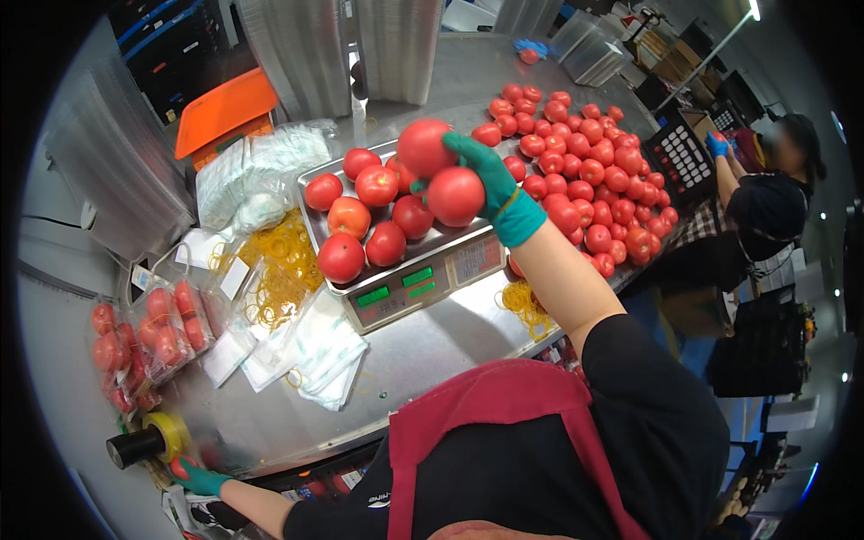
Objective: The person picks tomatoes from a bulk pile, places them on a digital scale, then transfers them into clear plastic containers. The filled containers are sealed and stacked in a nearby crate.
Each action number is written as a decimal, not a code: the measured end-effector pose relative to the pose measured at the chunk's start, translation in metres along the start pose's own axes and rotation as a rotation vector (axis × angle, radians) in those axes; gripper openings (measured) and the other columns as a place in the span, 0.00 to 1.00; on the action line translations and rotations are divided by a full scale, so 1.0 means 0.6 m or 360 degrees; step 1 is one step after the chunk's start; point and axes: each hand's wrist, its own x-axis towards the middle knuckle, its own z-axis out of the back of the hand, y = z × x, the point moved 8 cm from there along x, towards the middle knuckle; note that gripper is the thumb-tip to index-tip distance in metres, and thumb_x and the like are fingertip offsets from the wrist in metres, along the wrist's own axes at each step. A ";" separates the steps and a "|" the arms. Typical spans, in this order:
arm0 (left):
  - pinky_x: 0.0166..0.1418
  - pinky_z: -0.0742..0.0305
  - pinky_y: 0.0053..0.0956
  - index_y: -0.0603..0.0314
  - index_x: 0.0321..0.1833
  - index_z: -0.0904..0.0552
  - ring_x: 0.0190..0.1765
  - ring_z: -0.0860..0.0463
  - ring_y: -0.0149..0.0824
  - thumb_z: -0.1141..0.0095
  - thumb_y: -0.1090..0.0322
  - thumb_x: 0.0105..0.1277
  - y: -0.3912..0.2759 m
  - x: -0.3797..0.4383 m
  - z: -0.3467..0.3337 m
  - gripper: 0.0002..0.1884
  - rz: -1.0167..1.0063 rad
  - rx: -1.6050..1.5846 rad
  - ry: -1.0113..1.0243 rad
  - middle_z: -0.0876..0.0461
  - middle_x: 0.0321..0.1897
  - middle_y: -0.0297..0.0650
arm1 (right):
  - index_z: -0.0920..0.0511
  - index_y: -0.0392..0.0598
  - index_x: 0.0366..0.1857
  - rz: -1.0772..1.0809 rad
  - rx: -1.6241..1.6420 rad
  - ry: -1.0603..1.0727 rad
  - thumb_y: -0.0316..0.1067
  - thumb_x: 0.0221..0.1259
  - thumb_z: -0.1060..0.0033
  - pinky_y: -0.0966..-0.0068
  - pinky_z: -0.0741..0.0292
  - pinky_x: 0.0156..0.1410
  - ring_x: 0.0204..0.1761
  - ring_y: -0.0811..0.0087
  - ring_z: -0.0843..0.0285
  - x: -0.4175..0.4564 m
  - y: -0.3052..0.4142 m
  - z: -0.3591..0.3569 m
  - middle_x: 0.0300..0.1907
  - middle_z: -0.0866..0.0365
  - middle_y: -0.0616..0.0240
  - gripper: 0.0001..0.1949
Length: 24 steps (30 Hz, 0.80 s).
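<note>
My right hand [487,167], in a green glove with a yellow rubber band at the wrist, grips two large tomatoes [456,196] above the right side of a digital scale [399,291]. Several tomatoes [376,185] rest in the scale's metal tray [317,266], whose displays glow green. At the lower left, my left hand [201,478], also gloved in green, is closed around one tomato [182,466]. It is beside a roll of yellow tape [165,435] and a black cylinder [135,448]. The glove hides part of that tomato.
Loose tomatoes [594,172] are heaped on the right of the metal table [405,364]. Bagged tomatoes [165,324], rubber bands [280,273] and plastic bags [327,361] lie left of the scale. Tall stacks of clear trays [395,50] stand behind. A person [766,202] works at the right.
</note>
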 end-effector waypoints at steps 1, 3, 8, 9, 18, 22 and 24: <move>0.61 0.28 0.40 0.58 0.65 0.29 0.61 0.26 0.47 0.39 0.57 0.60 -0.039 -0.058 0.001 0.30 0.0024 -0.0569 -0.0070 0.29 0.63 0.50 | 0.31 0.37 0.58 0.0030 -0.0076 -0.0199 0.50 0.61 0.41 0.67 0.19 0.48 0.46 0.58 0.17 0.015 0.011 0.013 0.48 0.21 0.50 0.29; 0.64 0.31 0.39 0.58 0.67 0.31 0.64 0.29 0.44 0.41 0.57 0.62 -0.137 -0.159 -0.028 0.30 -0.0052 -0.0768 0.0107 0.32 0.65 0.48 | 0.31 0.42 0.61 0.0552 -0.0714 -0.0368 0.50 0.57 0.38 0.65 0.22 0.52 0.51 0.56 0.21 0.056 0.046 0.045 0.49 0.22 0.50 0.31; 0.71 0.40 0.37 0.59 0.73 0.40 0.70 0.37 0.41 0.37 0.55 0.57 -0.464 -0.488 -0.159 0.42 -0.0722 -0.1142 0.1126 0.39 0.71 0.44 | 0.34 0.52 0.65 0.0760 -0.2714 -0.0699 0.52 0.49 0.36 0.61 0.26 0.55 0.52 0.52 0.24 0.083 0.003 -0.013 0.52 0.26 0.48 0.37; 0.70 0.39 0.37 0.58 0.72 0.38 0.70 0.36 0.41 0.34 0.59 0.55 -0.504 -0.548 -0.189 0.42 -0.0730 -0.1221 0.1310 0.38 0.70 0.44 | 0.35 0.53 0.67 0.0632 -0.2832 -0.0670 0.53 0.48 0.36 0.61 0.27 0.56 0.52 0.51 0.25 0.090 -0.007 -0.018 0.54 0.28 0.46 0.38; 0.69 0.39 0.40 0.55 0.73 0.39 0.64 0.31 0.53 0.33 0.59 0.52 -0.688 -0.809 -0.368 0.44 -0.1843 -0.0308 0.1713 0.32 0.64 0.50 | 0.33 0.50 0.65 0.0988 -0.2539 -0.0268 0.53 0.61 0.46 0.59 0.29 0.60 0.56 0.50 0.27 0.097 0.024 0.006 0.56 0.26 0.50 0.30; 0.72 0.44 0.42 0.56 0.74 0.41 0.67 0.34 0.51 0.34 0.56 0.53 -0.675 -0.790 -0.377 0.45 -0.1721 -0.0465 0.1915 0.35 0.67 0.51 | 0.29 0.48 0.62 0.1354 -0.2188 -0.0545 0.46 0.65 0.46 0.63 0.29 0.60 0.55 0.52 0.26 -0.001 0.101 0.065 0.53 0.25 0.50 0.23; 0.73 0.47 0.41 0.58 0.74 0.42 0.69 0.36 0.49 0.36 0.56 0.57 -0.653 -0.772 -0.382 0.43 -0.1556 -0.0690 0.1869 0.37 0.69 0.50 | 0.28 0.41 0.60 0.1364 -0.2057 -0.0938 0.40 0.69 0.50 0.69 0.31 0.63 0.57 0.61 0.27 -0.063 0.121 0.156 0.56 0.25 0.54 0.20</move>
